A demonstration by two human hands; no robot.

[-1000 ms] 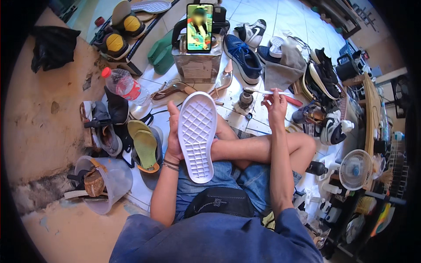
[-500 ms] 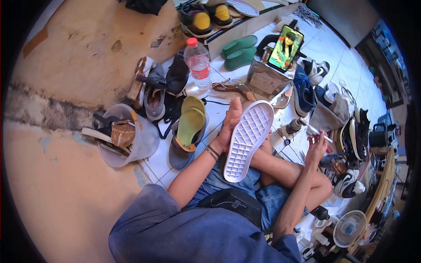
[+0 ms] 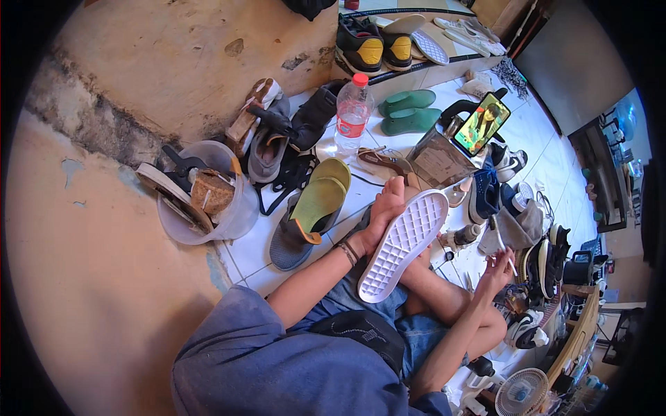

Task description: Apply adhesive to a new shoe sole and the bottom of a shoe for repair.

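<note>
My left hand grips a white rubber sole upright over my lap, its waffle-patterned face toward the camera. My right hand pinches a slim white-handled tool, apparently a brush; its tip is too small to make out clearly. Just left of that tool stands a small glue container, dark and metallic, on the tiles, with a grey cloth beyond it. An olive insole rests in a grey shoe part beside my left forearm.
A translucent bucket with shoe parts sits by the left wall. A water bottle, green clogs and a phone propped on a metal tin stand ahead. Assorted shoes and a fan line the right.
The view has swung and tilted, moving the floor items across the picture. My right hand has lowered slightly with the tool, which now points more steeply upward. The sole stays in my left hand.
</note>
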